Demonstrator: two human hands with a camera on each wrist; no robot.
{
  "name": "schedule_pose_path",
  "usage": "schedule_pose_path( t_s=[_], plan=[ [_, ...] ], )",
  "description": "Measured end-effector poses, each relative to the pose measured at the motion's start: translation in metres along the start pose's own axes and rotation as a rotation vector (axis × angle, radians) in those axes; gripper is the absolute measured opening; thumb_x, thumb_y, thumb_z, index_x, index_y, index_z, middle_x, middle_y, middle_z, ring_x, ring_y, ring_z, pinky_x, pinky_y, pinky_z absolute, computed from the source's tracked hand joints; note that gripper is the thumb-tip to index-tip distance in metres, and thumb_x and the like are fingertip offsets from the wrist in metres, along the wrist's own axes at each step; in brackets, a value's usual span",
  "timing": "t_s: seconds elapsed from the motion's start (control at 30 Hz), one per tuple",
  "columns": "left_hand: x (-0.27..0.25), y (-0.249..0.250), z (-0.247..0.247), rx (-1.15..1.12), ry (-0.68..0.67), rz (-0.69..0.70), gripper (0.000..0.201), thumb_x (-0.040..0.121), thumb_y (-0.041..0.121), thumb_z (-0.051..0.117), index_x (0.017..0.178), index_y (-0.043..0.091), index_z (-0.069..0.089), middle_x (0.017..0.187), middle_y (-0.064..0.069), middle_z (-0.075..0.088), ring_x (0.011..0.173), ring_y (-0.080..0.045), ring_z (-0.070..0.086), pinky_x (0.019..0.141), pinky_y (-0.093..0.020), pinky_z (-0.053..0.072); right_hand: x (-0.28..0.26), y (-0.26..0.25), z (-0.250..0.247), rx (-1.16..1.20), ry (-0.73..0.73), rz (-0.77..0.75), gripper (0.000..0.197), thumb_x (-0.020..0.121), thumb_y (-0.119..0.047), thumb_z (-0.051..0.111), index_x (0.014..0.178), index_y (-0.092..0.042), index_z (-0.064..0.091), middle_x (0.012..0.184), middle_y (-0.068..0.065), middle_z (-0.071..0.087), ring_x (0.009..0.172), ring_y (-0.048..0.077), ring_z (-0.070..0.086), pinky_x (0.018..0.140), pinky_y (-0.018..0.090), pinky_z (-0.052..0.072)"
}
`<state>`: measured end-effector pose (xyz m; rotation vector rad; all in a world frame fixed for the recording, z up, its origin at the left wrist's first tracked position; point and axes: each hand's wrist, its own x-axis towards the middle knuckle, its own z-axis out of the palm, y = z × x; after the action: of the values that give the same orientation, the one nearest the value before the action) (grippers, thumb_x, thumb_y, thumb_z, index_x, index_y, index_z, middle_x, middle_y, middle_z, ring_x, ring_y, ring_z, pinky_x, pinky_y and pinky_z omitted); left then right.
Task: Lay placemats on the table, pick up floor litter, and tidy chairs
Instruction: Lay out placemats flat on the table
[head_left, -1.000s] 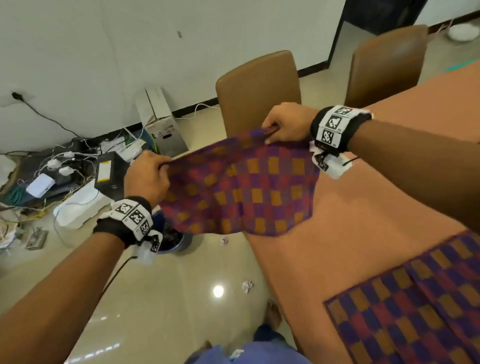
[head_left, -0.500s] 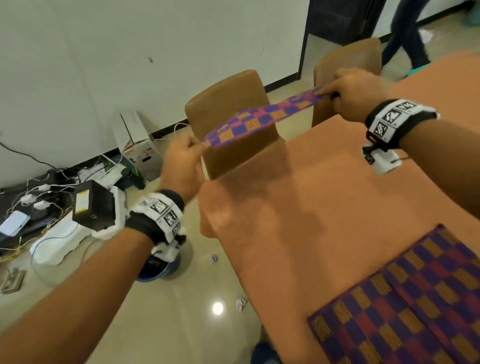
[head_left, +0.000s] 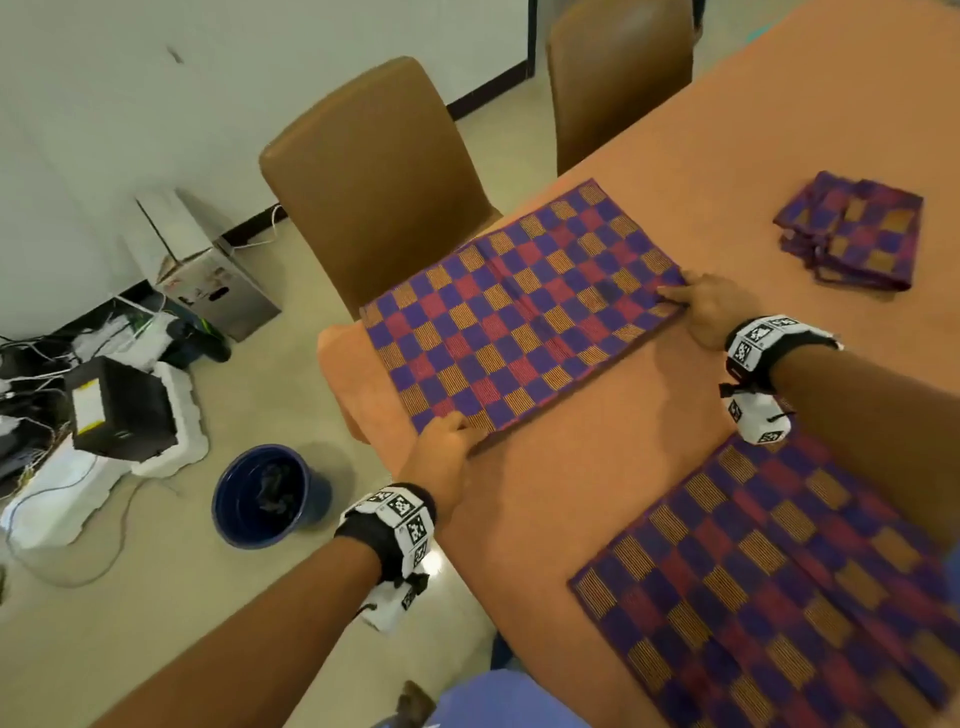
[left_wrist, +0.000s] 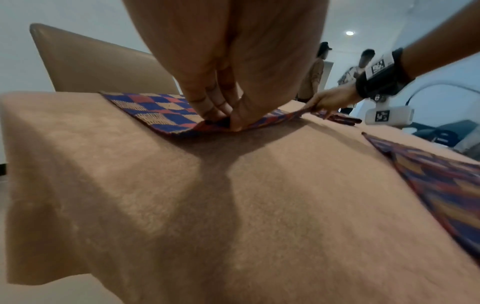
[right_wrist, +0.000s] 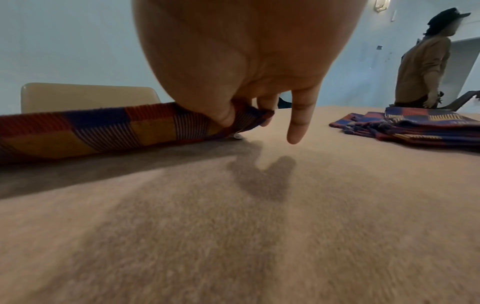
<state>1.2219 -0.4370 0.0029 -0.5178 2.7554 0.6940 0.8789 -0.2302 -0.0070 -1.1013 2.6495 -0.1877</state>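
Note:
A checked purple, red and orange placemat (head_left: 519, 312) lies spread on the orange-covered table (head_left: 597, 467) in front of the nearer brown chair (head_left: 374, 171). My left hand (head_left: 441, 452) pinches its near left corner (left_wrist: 221, 121), thumb and fingers closed on the cloth. My right hand (head_left: 711, 306) pinches its near right corner (right_wrist: 233, 119), with one finger sticking out toward the table. A second placemat (head_left: 779, 587) lies flat at the lower right. A pile of folded placemats (head_left: 852, 234) sits at the far right of the table.
A second brown chair (head_left: 618, 73) stands farther along the table. On the floor at left are a dark blue bucket (head_left: 265, 499), a cardboard box (head_left: 208, 265), a black device on white foam (head_left: 119, 410) and tangled cables. People stand beyond the table in the wrist views.
The placemat was held up and stretched in the air between both hands; now it lies spread flat on the table, both hands down at its near corners.

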Motion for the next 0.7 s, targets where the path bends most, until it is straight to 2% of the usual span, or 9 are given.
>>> schedule_pose_path(
  t_s=[0.13,0.23,0.3,0.37,0.43,0.5,0.6,0.7],
  plan=[
    [0.001,0.021,0.004,-0.072,-0.025,0.005,0.045,0.087,0.001,0.048,0.127,0.016,0.061,0.111,-0.004,0.057,0.107,-0.023,0.051,0.089,-0.027,0.040,0.004,0.012,0.006,0.007,-0.005,0.073,0.041,0.095,-0.031,0.050,0.132,-0.016,0.059,0.132,0.019,0.053,0.116,0.047,0.049,0.098,0.049,0.042],
    [0.000,0.036,0.011,-0.095,-0.042,0.019,0.042,0.087,0.004,0.049,0.127,0.014,0.061,0.111,-0.006,0.057,0.105,-0.024,0.053,0.090,-0.028,0.043,0.005,0.015,0.008,0.040,0.005,0.115,0.063,0.088,-0.046,0.032,0.138,-0.014,0.053,0.137,0.020,0.050,0.119,0.046,0.046,0.102,0.045,0.037],
    [-0.001,0.037,0.016,-0.126,-0.070,0.000,0.041,0.089,0.007,0.048,0.129,0.014,0.058,0.117,-0.007,0.058,0.107,-0.024,0.056,0.094,-0.030,0.045,0.004,0.016,0.009,0.024,-0.009,0.135,0.055,0.093,-0.039,0.037,0.142,-0.015,0.048,0.145,0.020,0.042,0.127,0.046,0.040,0.109,0.044,0.030],
    [-0.003,0.033,0.019,-0.160,-0.094,-0.007,0.042,0.089,0.007,0.049,0.130,0.016,0.058,0.120,-0.005,0.057,0.107,-0.022,0.057,0.095,-0.029,0.045,0.004,0.017,0.008,-0.025,-0.030,0.149,0.052,0.094,-0.035,0.041,0.144,-0.020,0.044,0.151,0.017,0.036,0.132,0.045,0.034,0.111,0.048,0.029],
    [-0.005,0.026,0.021,-0.151,-0.059,0.013,0.040,0.089,0.010,0.051,0.127,0.018,0.060,0.117,-0.002,0.058,0.108,-0.020,0.056,0.094,-0.027,0.045,0.003,0.014,0.005,-0.076,-0.045,0.178,0.050,0.095,-0.030,0.045,0.145,-0.024,0.042,0.153,0.014,0.031,0.136,0.043,0.031,0.109,0.055,0.034],
    [-0.004,0.017,0.022,-0.109,-0.010,0.026,0.037,0.089,0.015,0.054,0.125,0.020,0.061,0.119,0.001,0.057,0.112,-0.019,0.051,0.095,-0.026,0.040,0.000,0.009,0.004,-0.087,-0.003,0.181,0.051,0.093,-0.026,0.046,0.144,-0.022,0.043,0.153,0.016,0.031,0.134,0.043,0.033,0.102,0.059,0.039],
    [-0.003,0.007,0.021,-0.056,0.020,0.020,0.040,0.088,0.019,0.057,0.128,0.022,0.059,0.135,0.001,0.050,0.126,-0.020,0.042,0.106,-0.029,0.034,-0.010,-0.001,0.007,-0.076,0.072,0.148,0.051,0.090,-0.023,0.046,0.141,-0.018,0.045,0.148,0.017,0.038,0.126,0.044,0.041,0.091,0.057,0.044],
    [-0.006,0.006,0.023,0.055,-0.033,0.040,0.044,0.088,0.024,0.057,0.132,0.025,0.056,0.146,0.001,0.040,0.134,-0.021,0.035,0.112,-0.036,0.032,-0.020,0.000,0.022,-0.036,0.037,0.130,0.047,0.090,-0.027,0.044,0.136,-0.020,0.049,0.139,0.014,0.047,0.121,0.043,0.047,0.092,0.057,0.047]
  ],
)
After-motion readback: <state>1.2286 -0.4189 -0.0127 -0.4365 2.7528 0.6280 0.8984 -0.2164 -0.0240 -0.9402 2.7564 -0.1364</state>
